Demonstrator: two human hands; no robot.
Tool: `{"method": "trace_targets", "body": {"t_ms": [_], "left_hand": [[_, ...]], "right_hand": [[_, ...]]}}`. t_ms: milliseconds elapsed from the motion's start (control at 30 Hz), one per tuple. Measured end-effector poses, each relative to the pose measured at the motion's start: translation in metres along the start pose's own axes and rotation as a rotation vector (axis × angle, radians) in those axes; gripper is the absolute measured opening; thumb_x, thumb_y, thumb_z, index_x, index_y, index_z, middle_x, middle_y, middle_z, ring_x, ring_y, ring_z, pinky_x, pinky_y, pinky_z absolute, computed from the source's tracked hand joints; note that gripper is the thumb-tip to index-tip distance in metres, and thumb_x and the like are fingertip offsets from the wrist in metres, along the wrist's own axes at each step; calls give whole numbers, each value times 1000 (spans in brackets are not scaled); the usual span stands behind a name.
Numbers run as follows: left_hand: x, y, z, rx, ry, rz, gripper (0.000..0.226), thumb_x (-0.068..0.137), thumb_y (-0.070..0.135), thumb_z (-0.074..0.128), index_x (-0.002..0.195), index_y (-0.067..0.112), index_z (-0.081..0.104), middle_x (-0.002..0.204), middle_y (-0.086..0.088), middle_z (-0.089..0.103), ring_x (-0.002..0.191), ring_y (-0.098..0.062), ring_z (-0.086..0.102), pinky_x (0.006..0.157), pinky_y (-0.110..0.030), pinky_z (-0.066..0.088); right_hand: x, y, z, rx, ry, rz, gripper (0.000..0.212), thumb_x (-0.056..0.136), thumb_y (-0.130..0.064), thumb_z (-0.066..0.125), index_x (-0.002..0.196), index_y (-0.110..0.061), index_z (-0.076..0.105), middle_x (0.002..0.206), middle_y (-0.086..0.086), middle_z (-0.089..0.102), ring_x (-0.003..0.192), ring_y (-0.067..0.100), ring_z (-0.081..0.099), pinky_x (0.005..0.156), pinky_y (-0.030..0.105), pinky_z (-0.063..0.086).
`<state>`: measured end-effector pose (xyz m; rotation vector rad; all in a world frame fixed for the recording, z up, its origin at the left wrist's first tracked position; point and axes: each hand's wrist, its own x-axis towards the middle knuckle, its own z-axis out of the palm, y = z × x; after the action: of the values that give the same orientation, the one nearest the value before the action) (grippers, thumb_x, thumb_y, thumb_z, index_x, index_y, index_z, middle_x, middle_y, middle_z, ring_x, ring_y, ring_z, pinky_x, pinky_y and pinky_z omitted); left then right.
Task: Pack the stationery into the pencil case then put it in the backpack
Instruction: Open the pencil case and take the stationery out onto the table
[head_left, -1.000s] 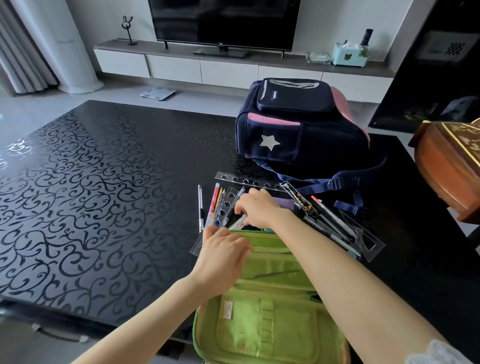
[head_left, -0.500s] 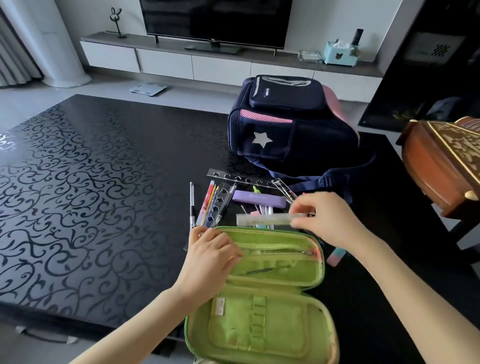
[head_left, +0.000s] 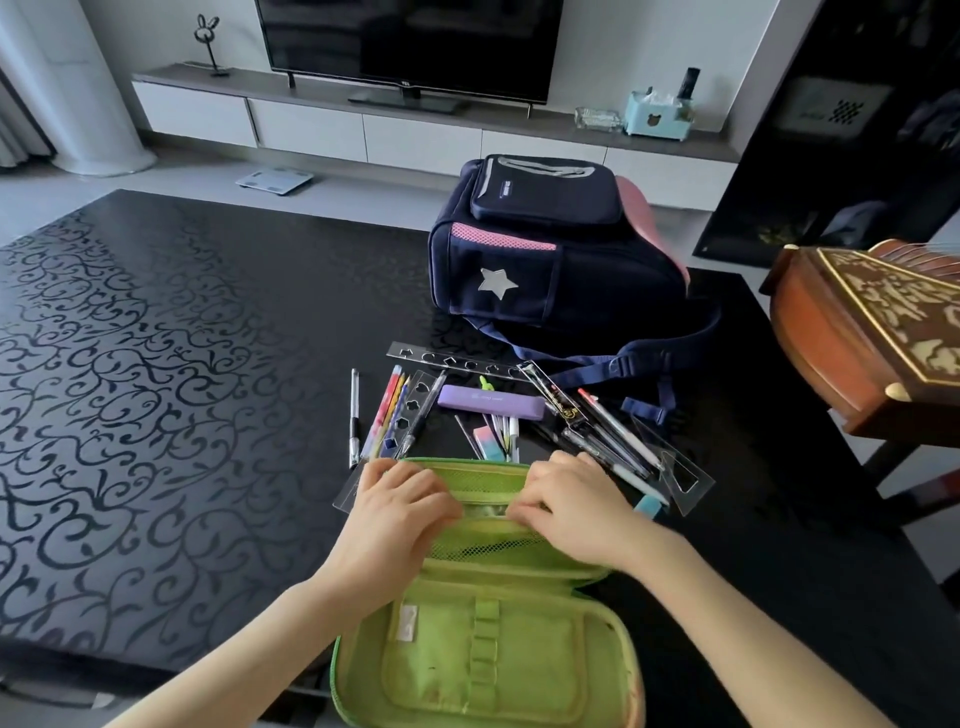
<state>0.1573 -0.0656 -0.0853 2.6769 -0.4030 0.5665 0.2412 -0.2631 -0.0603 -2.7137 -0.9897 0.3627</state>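
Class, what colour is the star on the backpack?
The star is silvery white, on the navy backpack; head view.

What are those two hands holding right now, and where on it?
Both grip the green fabric pencil case at its mesh pocket: the left hand on the pocket's left side, the right hand with fingers curled at its mouth.

Bare forearms reach in over the table's (head_left: 208, 364) near edge. Left hand (head_left: 400, 512) grips the case (head_left: 483, 649), fingers curled; right hand (head_left: 576, 506), palm down just beside, rests curled fingertips on it
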Motion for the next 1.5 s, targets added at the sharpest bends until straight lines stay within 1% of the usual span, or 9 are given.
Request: {"method": "trace_targets", "body": {"t_ms": [100, 200, 433, 600, 867, 1067, 1167, 1400, 1500], "left_hand": [[0, 0, 2, -23, -49, 22, 27, 89, 36, 45, 79, 26, 67, 79, 13, 63, 80, -12, 53, 86, -27, 30], [2, -1, 2, -17, -74, 12, 24, 87, 37, 48, 78, 29, 68, 79, 14, 63, 78, -14, 57, 85, -26, 29], [8, -8, 0, -42, -126, -29, 3, 77, 37, 69, 78, 35, 70, 76, 15, 63, 75, -13, 58, 84, -26, 28], [8, -9, -2, -44, -153, -30, 3, 77, 37, 70, 79, 34, 71, 78, 14, 64, 77, -14, 58, 85, -27, 27], [10, -8, -5, -49, -168, -45, 4, 78, 37, 69, 80, 34, 71, 77, 12, 64, 77, -16, 58, 85, -28, 29], [10, -10, -6, -51, -170, -41, 6, 76, 39, 70, 81, 35, 71, 77, 13, 64, 76, -15, 58, 85, -28, 27], [9, -10, -4, -80, -126, -55, 5, 77, 38, 70, 80, 34, 71, 77, 15, 64, 77, -14, 58, 86, -25, 27], [4, -7, 4, -56, 49, -7, 22, 82, 42, 54, 75, 30, 71, 71, 12, 60, 76, -6, 44, 82, -29, 32], [4, -7, 5, -51, 35, -20, 17, 79, 42, 59, 75, 32, 71, 71, 13, 59, 76, -5, 45, 82, -29, 32]], "right_hand": [[23, 3, -18, 216, 125, 121, 39, 91, -36, 52, 69, -6, 64, 77, 6, 71, 55, 16, 50, 66, 26, 51], [55, -10, -19, 126, 299, 187, 28, 82, -42, 63, 70, -18, 71, 68, -5, 67, 67, 14, 59, 54, 22, 40], [104, -29, -1, -246, 112, 302, 32, 75, -42, 71, 80, -19, 50, 79, -2, 61, 74, 20, 54, 73, 31, 37], [108, -26, 5, -198, 37, 249, 23, 85, -24, 63, 103, -10, 60, 104, 5, 67, 97, 25, 62, 61, 26, 36], [114, -26, 4, -367, 87, 183, 24, 78, -27, 60, 101, -21, 65, 120, 8, 52, 111, 29, 46, 90, 35, 35], [103, -30, -14, 242, 344, 239, 12, 79, -25, 61, 85, -16, 68, 98, 3, 63, 94, 21, 57, 81, 33, 44], [72, -28, -33, 523, 414, 97, 2, 83, -23, 60, 83, -24, 62, 77, -14, 63, 70, -2, 57, 65, 14, 45], [21, -27, -12, 88, -47, 71, 13, 87, -28, 63, 95, -24, 72, 102, -8, 72, 86, 11, 65, 83, 32, 52], [19, -22, -13, 105, -248, 28, 17, 90, -25, 57, 98, -22, 72, 98, -3, 73, 80, 10, 63, 78, 26, 50]]}}
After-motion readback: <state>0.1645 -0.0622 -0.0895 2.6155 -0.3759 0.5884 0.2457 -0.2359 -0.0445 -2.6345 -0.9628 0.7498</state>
